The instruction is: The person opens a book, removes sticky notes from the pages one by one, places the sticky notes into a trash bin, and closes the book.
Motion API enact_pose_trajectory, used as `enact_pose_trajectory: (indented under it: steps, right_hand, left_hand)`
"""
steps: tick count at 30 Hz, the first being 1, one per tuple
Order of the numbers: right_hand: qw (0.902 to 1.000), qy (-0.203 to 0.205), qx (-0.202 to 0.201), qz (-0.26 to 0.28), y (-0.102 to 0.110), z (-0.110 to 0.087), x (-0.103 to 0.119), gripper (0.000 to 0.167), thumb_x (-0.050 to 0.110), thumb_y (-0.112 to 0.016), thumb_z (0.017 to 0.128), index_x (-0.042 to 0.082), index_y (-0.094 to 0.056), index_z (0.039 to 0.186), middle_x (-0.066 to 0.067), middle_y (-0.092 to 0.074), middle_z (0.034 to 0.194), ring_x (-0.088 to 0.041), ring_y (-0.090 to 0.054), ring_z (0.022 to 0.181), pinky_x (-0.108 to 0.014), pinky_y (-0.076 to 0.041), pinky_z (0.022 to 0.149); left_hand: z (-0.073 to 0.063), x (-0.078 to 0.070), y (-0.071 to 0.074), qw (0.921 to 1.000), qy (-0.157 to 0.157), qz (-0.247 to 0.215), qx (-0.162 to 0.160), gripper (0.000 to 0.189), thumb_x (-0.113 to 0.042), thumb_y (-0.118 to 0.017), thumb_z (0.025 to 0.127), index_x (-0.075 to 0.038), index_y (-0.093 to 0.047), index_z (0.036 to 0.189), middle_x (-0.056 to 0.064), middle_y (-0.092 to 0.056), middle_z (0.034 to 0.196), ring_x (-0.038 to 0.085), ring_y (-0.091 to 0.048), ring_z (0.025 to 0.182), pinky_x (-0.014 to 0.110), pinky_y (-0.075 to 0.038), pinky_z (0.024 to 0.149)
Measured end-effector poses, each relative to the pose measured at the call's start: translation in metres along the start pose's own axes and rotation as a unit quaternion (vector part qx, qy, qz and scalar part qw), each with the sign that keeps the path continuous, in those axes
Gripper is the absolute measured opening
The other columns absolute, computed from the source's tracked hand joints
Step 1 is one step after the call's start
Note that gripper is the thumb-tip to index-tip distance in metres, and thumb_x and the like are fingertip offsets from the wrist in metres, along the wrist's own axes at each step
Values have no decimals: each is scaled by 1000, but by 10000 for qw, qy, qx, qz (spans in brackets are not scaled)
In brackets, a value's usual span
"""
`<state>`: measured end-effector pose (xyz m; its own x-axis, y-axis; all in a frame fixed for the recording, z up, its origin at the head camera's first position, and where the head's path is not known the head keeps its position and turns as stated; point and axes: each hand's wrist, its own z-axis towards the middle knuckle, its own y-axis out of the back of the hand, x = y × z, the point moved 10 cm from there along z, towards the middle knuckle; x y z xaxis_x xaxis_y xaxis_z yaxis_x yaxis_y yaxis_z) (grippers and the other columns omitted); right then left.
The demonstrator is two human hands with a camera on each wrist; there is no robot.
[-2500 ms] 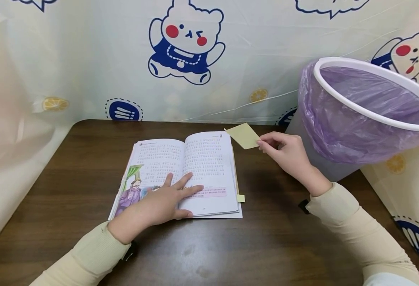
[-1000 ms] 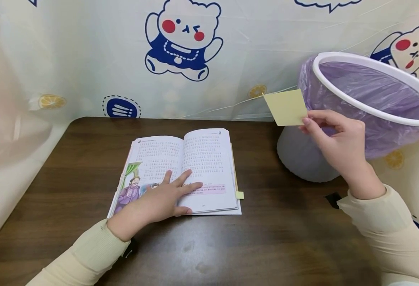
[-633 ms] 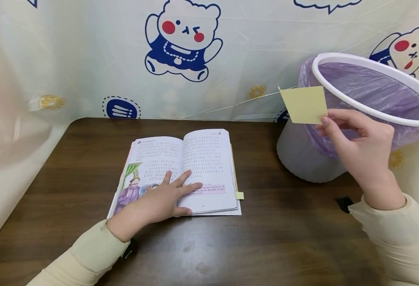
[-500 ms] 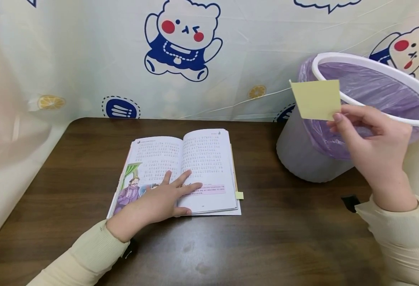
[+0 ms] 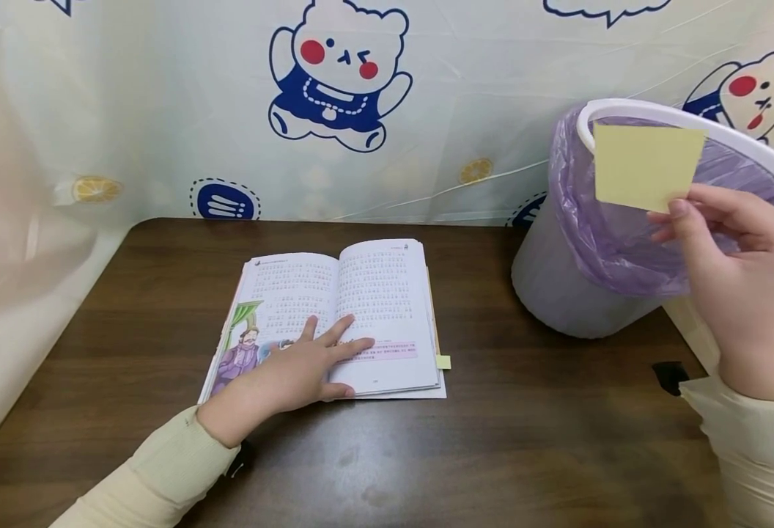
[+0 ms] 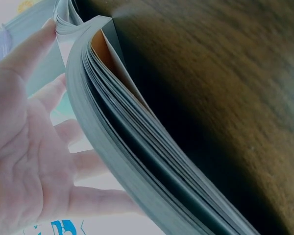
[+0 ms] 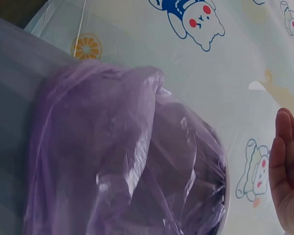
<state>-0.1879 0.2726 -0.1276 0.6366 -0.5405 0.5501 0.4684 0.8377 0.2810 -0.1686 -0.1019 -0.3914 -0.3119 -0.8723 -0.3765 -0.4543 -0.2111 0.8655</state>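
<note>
My left hand (image 5: 288,374) lies with spread fingers on the lower middle of an open book (image 5: 380,301), pressing its pages down. In the left wrist view the palm (image 6: 34,147) and the thick edge of the book (image 6: 132,132) show from below. Up at the right, my right hand (image 5: 750,257) pinches a yellow sticky note (image 5: 647,165) by its lower right corner, between thumb and fingers. The note hangs in front of the rim of a grey trash bin (image 5: 558,279) lined with a purple bag (image 5: 578,213). The right wrist view catches only some fingers (image 7: 286,161) at its edge.
A small yellow tab (image 5: 443,361) sticks out of the book's right edge. The brown wooden table (image 5: 360,455) bears the book; the bin stands at its back right. Behind hangs a patterned curtain (image 5: 209,110). A dark scrap or strap (image 5: 671,378) shows beside the right sleeve.
My right hand has carried the sticky note from beside the book's upper right corner, up and rightward to the bin's rim. The left hand has stayed on the book.
</note>
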Motion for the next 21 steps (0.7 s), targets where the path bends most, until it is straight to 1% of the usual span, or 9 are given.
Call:
enact_pose_trajectory:
  steps: [2, 5, 9, 12, 14, 15, 16, 18, 21]
  right_hand:
    - [9997, -123, -27, -193, 4, 1, -3, 19, 0, -70, 95, -9, -74, 111, 14, -75, 91, 2, -66, 70, -11, -50, 75]
    - [9988, -145, -80, -466, 11, 5, -4, 20, 5, -68, 98, -4, -75, 114, 18, -73, 93, 4, -65, 71, -12, -49, 76]
    - [9961, -75, -279, -838, 21, 10, -7, 20, 10, -67, 99, 3, -76, 115, 26, -71, 92, 10, -62, 72, -13, -44, 72]
    - [9913, -29, -314, -1275, 28, 13, -10, 21, 15, -66, 101, 11, -75, 119, 35, -66, 93, 16, -59, 73, -7, -38, 67]
    - [9895, -73, -284, -1412, 32, 13, -13, 23, 17, -64, 101, 16, -73, 123, 38, -64, 93, 17, -58, 74, -4, -36, 66]
    - [9874, -34, -237, -1566, 34, 13, -13, 24, 18, -63, 102, 17, -72, 125, 40, -62, 93, 19, -57, 76, -3, -35, 66]
    - [9848, -105, -238, -1720, 36, 13, -16, 26, 20, -62, 103, 18, -71, 127, 42, -61, 94, 20, -55, 77, -3, -35, 67]
    - [9785, -307, -221, -2027, 42, 11, -22, 27, 25, -60, 104, 22, -68, 130, 41, -61, 97, 21, -53, 79, -5, -35, 69]
    - [9676, -692, -123, -2424, 48, 11, -33, 29, 28, -56, 106, 27, -64, 134, 41, -58, 96, 21, -50, 79, -8, -34, 70]
  left_hand:
    - [0, 0, -1, 10000, 22, -16, 27, 71, -48, -71, 95, -36, -41, 158, 7, -16, 171, 61, -13, 146, 91, -27, 84]
    - [0, 1, -1, 10000, 17, -15, 15, 71, -48, -71, 95, -36, -41, 158, 7, -16, 171, 61, -13, 146, 91, -27, 83]
    - [0, 1, -1, 10000, 7, -14, -17, 71, -48, -71, 95, -36, -41, 158, 7, -16, 171, 61, -14, 146, 91, -27, 83]
    - [0, 2, -2, 10000, 2, -22, -24, 71, -48, -71, 95, -36, -41, 158, 6, -16, 171, 61, -14, 146, 91, -27, 83]
    - [1, 1, -2, 10000, -18, -26, -31, 71, -49, -71, 94, -37, -41, 158, 6, -16, 171, 61, -14, 146, 91, -27, 83]
    - [1, 1, -3, 10000, -23, -16, -32, 71, -49, -71, 94, -36, -41, 158, 6, -17, 171, 61, -14, 146, 91, -27, 82]
    - [1, 2, -3, 10000, -26, -4, -35, 71, -49, -71, 94, -36, -42, 158, 6, -17, 171, 61, -14, 146, 91, -27, 82]
    - [2, 2, -3, 10000, -24, 23, -37, 71, -49, -71, 94, -37, -42, 158, 6, -17, 171, 61, -14, 146, 91, -27, 82]
    - [2, 2, -2, 10000, -2, 44, -39, 70, -49, -71, 95, -37, -42, 158, 6, -17, 171, 61, -14, 146, 91, -27, 82]
